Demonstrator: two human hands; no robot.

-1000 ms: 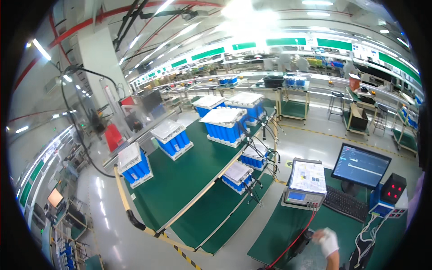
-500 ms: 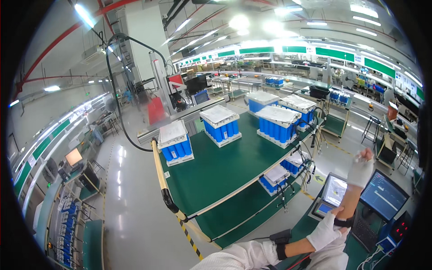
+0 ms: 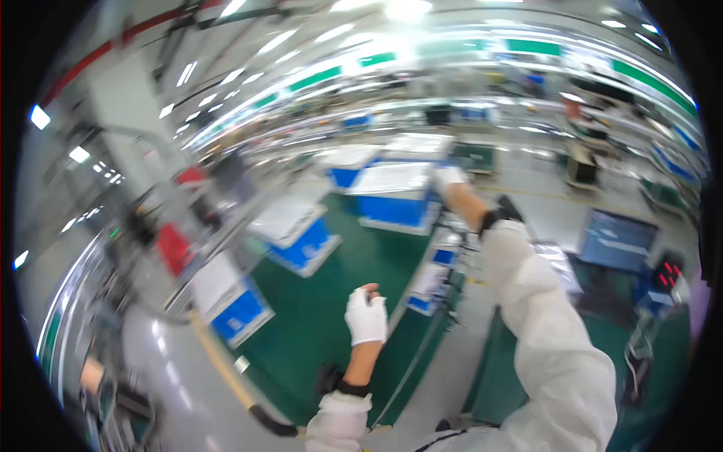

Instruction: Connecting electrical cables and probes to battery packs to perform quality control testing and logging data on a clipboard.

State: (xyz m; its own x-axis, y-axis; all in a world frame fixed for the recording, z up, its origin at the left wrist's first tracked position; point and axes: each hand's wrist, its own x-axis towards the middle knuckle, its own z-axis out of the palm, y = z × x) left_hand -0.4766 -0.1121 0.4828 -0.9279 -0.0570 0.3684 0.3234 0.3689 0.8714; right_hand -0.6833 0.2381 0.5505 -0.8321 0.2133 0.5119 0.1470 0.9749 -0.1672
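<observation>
My left hand (image 3: 367,316), in a white glove with bare fingertips, hovers over the green tabletop (image 3: 301,328). Its fingers bend loosely, and nothing shows in them. Stretched far forward, my right hand (image 3: 450,179), also gloved, is beside the right end of a blue battery pack (image 3: 395,209) with a white top cover. Motion smears its fingers, so I cannot tell whether they touch the pack or the dark cables beside it. Two more blue packs with white tops, a middle one (image 3: 297,241) and a near left one (image 3: 239,309), stand on the same table.
Further packs (image 3: 419,145) stand at the table's far end. On a lower shelf sits another blue pack (image 3: 425,290) with hanging cables. A monitor (image 3: 617,239) and a device with red digits (image 3: 667,274) occupy the right-hand bench. A pale rail (image 3: 222,365) edges the table's left.
My view has swung right and blurred. My left hand has let go of the right forearm and moved left over the table; my right arm has stretched forward to the packs.
</observation>
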